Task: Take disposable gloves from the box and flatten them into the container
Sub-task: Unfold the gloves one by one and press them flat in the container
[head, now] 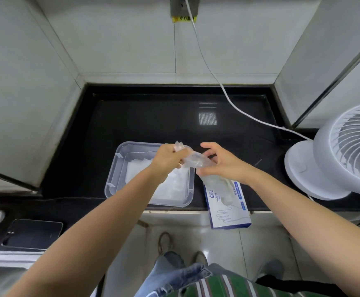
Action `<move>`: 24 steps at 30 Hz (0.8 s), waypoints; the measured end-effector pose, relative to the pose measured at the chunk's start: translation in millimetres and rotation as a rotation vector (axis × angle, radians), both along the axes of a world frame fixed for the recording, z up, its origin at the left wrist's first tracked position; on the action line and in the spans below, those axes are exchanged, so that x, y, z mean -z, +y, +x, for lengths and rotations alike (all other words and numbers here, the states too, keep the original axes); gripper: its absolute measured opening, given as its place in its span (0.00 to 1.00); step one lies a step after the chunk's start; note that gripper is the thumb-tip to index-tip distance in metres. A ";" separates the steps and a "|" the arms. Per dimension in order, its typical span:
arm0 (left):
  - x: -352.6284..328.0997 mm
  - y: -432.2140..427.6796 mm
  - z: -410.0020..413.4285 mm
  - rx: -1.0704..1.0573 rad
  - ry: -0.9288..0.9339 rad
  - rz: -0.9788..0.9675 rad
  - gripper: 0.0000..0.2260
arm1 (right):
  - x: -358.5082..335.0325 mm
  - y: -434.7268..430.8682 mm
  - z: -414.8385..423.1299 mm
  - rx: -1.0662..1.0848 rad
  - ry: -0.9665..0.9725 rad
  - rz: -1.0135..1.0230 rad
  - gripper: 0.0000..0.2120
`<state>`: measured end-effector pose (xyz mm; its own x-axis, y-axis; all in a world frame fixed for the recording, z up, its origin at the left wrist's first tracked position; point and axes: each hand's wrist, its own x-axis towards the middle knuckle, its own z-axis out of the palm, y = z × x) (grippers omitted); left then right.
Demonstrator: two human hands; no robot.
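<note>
We hold a crumpled clear disposable glove point(193, 160) between both hands above the black surface point(153, 121). Our left hand point(168, 159) grips one end in curled fingers, and our right hand point(223, 162) pinches the other end. The glove hangs in the air over the right rim of the clear plastic container point(119, 166), which sits mid-view with flattened gloves point(174, 187) lying inside it. Just beside the container, at 4 o'clock from it, the blue-and-white glove box point(230, 213) overhangs the surface's front edge, clear film spilling from its opening. A white fan point(335, 151) stands at 3 o'clock, and its white cable point(217, 82) runs up the wall toward 12. A dark phone point(32, 233) lies at 8 o'clock.
</note>
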<state>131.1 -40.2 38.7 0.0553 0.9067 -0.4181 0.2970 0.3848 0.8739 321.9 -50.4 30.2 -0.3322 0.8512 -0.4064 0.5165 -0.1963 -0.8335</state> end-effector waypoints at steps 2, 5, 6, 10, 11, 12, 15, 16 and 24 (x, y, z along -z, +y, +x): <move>2.5 -1.8 -12.1 0.000 -0.012 0.060 0.09 | -2.9 5.3 -2.1 0.059 0.116 -0.154 0.20; 5.9 -3.1 -27.8 0.021 0.005 0.112 0.10 | -4.7 13.6 -4.7 0.018 0.209 -0.320 0.15; 7.9 -3.3 -32.2 0.042 0.003 0.132 0.10 | -4.8 15.3 -6.4 -0.002 0.156 -0.314 0.12; 12.5 -3.1 -55.9 0.086 0.003 0.030 0.16 | -2.3 26.2 -18.2 0.139 0.165 -0.196 0.08; 13.0 -3.2 -63.9 0.139 0.018 -0.045 0.21 | -3.5 29.4 -22.4 0.185 0.238 -0.179 0.09; 12.7 -4.1 -71.5 0.216 0.049 -0.134 0.26 | -5.2 32.3 -25.7 0.213 0.298 -0.175 0.08; 11.8 -6.1 -87.3 0.310 0.063 -0.291 0.37 | -6.8 40.4 -34.5 0.206 0.367 -0.169 0.06; 12.2 -4.7 -90.2 0.217 -0.005 -0.281 0.38 | -7.1 42.3 -37.1 0.178 0.352 -0.157 0.06; 13.8 3.1 -99.1 0.109 -0.223 -0.321 0.18 | -7.7 43.0 -72.1 -0.055 0.189 -0.193 0.09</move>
<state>32.0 -37.1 24.9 0.2649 0.7159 -0.6460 0.1682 0.6253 0.7620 249.8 -7.4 37.9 -0.4608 0.7428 -0.4857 0.3695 -0.3370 -0.8659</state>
